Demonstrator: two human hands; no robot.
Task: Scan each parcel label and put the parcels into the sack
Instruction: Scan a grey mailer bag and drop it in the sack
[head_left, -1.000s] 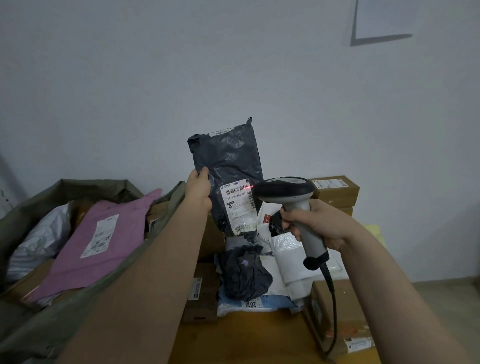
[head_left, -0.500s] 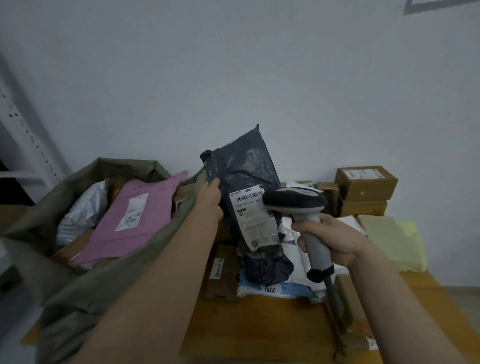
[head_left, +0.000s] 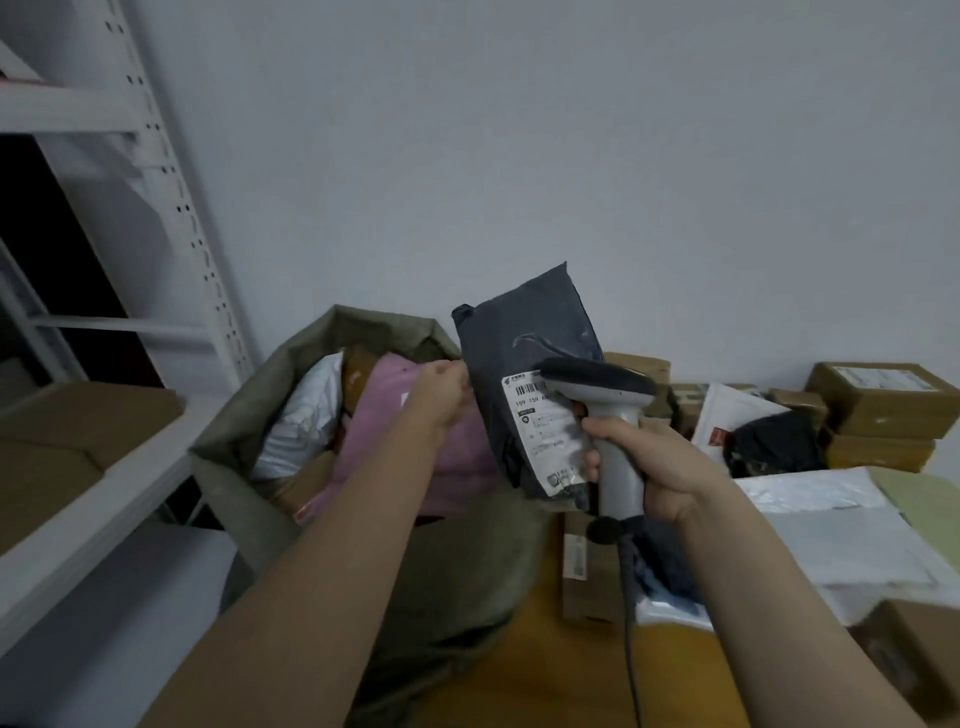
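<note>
My left hand (head_left: 441, 396) pinches the left edge of a dark grey parcel bag (head_left: 524, 358) with a white label (head_left: 545, 431), held upright over the right rim of the olive sack (head_left: 244, 415). My right hand (head_left: 649, 462) grips the handle of a grey barcode scanner (head_left: 602, 395), whose head covers part of the label. The sack holds a pink parcel (head_left: 384, 421), a white parcel (head_left: 306, 415) and brown boxes.
A white metal shelf rack (head_left: 171, 197) with cardboard boxes (head_left: 62, 441) stands on the left. On the wooden table (head_left: 561, 675) right of the sack lie several parcels: brown boxes (head_left: 878, 400), white mailers (head_left: 831, 525), a dark bag (head_left: 774, 447). The scanner's cable hangs down.
The view has swung left and the rack has come into sight. My left hand has carried the grey parcel leftward to the sack's rim, and the scanner has followed it.
</note>
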